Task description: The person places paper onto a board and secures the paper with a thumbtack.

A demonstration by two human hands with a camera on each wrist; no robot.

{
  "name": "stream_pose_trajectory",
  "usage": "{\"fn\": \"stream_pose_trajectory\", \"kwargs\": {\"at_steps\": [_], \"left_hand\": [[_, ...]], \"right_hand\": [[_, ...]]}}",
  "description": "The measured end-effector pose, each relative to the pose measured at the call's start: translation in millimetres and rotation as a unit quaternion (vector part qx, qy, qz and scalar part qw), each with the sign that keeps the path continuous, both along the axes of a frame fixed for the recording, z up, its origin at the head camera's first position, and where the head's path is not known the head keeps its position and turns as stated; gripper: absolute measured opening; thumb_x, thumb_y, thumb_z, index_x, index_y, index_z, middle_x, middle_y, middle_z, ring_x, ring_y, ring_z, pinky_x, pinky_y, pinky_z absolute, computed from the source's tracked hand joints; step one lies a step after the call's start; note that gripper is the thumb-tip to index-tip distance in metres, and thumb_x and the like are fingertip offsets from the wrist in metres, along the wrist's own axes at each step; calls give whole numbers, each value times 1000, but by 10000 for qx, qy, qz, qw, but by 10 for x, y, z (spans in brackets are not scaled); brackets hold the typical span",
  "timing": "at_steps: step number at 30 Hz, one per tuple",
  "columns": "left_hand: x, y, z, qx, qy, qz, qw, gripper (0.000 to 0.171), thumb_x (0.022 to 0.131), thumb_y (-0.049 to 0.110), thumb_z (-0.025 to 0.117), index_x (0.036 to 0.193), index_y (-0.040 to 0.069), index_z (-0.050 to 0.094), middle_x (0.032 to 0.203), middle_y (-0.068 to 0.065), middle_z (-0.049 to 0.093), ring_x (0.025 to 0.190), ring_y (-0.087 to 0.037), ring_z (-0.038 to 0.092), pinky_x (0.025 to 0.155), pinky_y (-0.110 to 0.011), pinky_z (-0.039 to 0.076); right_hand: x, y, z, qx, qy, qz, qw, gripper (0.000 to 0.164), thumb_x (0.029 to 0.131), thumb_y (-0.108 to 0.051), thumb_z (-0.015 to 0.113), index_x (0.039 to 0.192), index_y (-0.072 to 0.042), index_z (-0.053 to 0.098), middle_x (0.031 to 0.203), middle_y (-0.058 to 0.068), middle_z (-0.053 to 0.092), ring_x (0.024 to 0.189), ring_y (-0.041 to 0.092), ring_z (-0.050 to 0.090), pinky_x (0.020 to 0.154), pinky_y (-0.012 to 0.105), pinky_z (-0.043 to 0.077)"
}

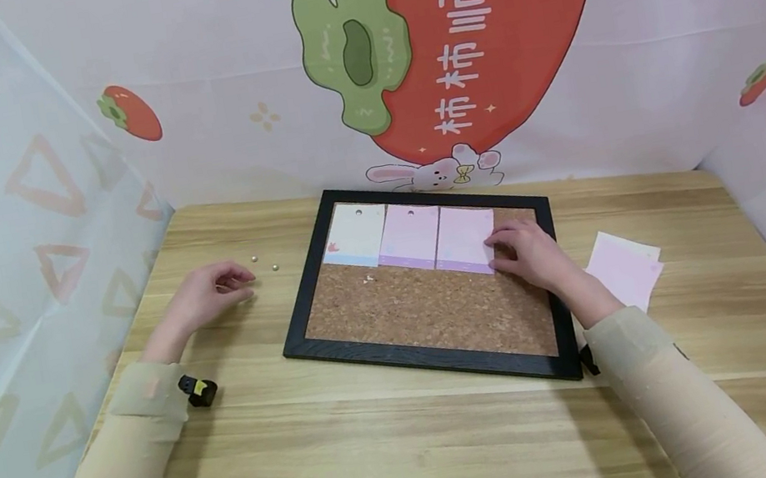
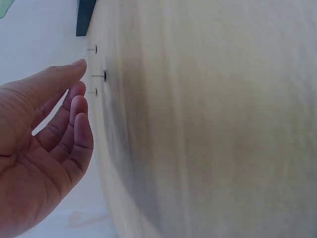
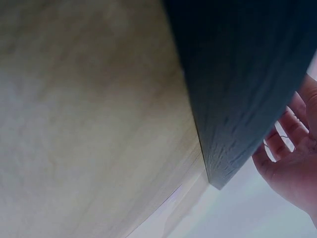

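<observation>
As fingers (image 1: 503, 237) touch card (image 1: 464, 235), 柿柿顺 (image 1: 457, 66) shows.

The person's 2 arms (image 1: 690, 390) reach forward, well apart, the left ending in a left hand (image 1: 210, 295) with loosely curved fingers (image 2: 83, 136) and thumb (image 2: 59, 75) (a gap shows between their tips), the right in a right hand (image 1: 531, 252) angled inward, its thumb and fingertips (image 1: 493, 239) set apart.

On my feeds I count one black-framed rectangular cork board (image 1: 426, 312), three pastel paper cards (image 1: 407, 236) on it, at least two loose pastel sheets (image 1: 624, 279), three loose round-headed metal pins (image 2: 104, 76), two round pin heads (image 1: 358, 212) on cards, two bare hands (image 1: 210, 293)
</observation>
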State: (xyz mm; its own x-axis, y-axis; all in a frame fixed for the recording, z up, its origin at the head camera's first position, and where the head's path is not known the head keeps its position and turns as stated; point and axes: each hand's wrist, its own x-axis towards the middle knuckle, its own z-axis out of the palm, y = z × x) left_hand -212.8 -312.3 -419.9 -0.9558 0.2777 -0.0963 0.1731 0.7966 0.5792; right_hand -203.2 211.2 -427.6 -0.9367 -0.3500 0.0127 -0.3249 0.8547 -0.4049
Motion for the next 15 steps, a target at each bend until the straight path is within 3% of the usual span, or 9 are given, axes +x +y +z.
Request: {"fn": "stream_pose_trajectory", "kwargs": {"at_steps": [6,15], "left_hand": [[6,-46,-46,-176,44,65,9998,21,91,18,74,109,7,72,99,-12,73,88,-21,65,79,-29,50],[14,-68,-98,-303,97,99,9994,18,92,21,73,105,9,74,97,-10,74,87,-19,66,79,-30,48]], "right_hand": [[8,3,2,26,-39,-21,10000,36,89,-16,75,121,0,69,133,21,61,124,38,51,112,56,39],[13,3,3,10,-51,-17,10000,36,90,-16,75,121,0,69,134,21,60,126,39,51,112,57,38]]}}
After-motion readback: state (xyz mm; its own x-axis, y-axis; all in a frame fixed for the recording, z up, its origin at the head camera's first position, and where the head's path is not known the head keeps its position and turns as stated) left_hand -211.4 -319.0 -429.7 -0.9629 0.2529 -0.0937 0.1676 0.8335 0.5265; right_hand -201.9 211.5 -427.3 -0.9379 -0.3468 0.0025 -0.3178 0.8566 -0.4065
